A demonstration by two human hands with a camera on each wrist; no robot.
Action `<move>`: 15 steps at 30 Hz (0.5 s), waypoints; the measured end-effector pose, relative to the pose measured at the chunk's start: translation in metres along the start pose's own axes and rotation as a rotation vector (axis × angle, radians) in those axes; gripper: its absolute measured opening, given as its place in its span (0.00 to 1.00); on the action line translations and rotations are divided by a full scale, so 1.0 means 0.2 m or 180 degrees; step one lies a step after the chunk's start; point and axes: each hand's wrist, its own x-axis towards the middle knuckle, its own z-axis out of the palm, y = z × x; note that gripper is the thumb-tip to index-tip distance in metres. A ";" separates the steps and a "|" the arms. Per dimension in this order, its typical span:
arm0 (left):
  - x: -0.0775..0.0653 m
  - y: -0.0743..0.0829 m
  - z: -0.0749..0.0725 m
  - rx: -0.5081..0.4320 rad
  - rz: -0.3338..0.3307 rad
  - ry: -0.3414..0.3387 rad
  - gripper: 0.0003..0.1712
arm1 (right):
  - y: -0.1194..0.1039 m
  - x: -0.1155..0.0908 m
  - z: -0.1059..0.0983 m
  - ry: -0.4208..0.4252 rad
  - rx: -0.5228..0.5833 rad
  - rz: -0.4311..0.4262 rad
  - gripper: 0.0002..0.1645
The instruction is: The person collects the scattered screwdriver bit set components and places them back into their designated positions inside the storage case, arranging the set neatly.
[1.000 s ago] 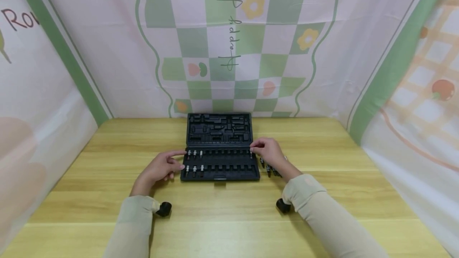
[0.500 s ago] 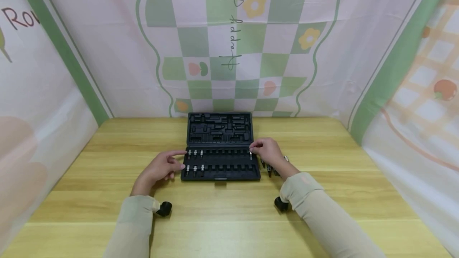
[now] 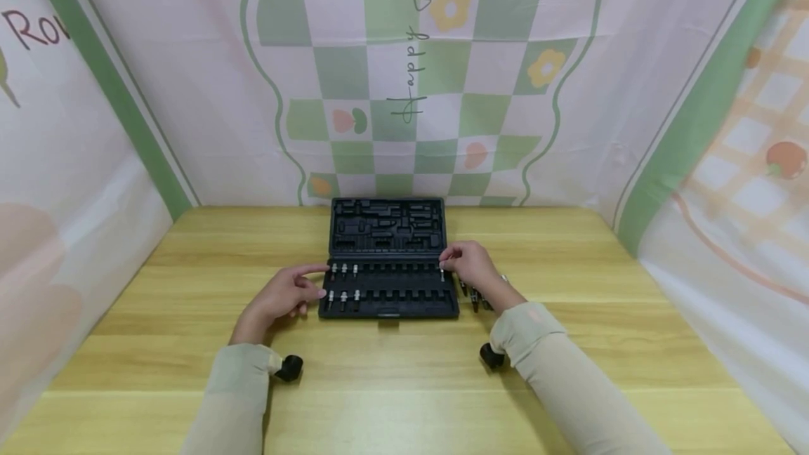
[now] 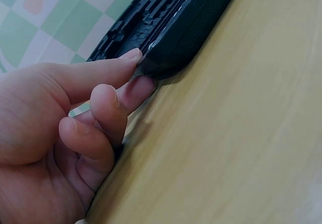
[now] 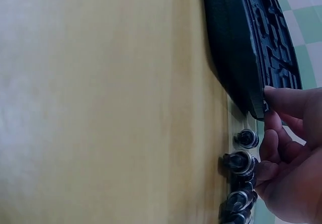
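A black tool case (image 3: 388, 289) lies open on the table with its lid (image 3: 387, 226) raised at the back. Three silver-topped bit sockets (image 3: 344, 271) sit at the left of its back row, and three more (image 3: 344, 298) at the left of the front row. My left hand (image 3: 282, 295) touches the case's left edge with thumb and straight index finger, the other fingers loosely bent. At the right end of the back row, my right hand (image 3: 472, 265) pinches a small bit socket (image 3: 442, 275) between thumb and fingers. Its upper part is hidden by the fingertips.
Several loose bit sockets (image 5: 239, 163) lie on the wooden table (image 3: 392, 399) just right of the case, partly under my right hand. A patterned curtain (image 3: 404, 76) hangs behind the table. Black cameras (image 3: 290, 368) are strapped at both wrists.
The right forearm has shifted slightly to the left, while the right hand keeps its pinch on the bit socket at the same slot. The left hand stays in place.
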 end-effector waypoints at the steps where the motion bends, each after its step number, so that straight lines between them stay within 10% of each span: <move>1: 0.00 0.00 0.00 0.0000 0.0005 -0.0006 0.31 | 0.00 0.00 0.00 -0.0012 0.0009 -0.0005 0.03; 15: 0.00 0.01 0.00 -0.0016 0.0002 -0.0006 0.31 | -0.01 0.03 -0.02 -0.0227 -0.0030 0.0138 0.03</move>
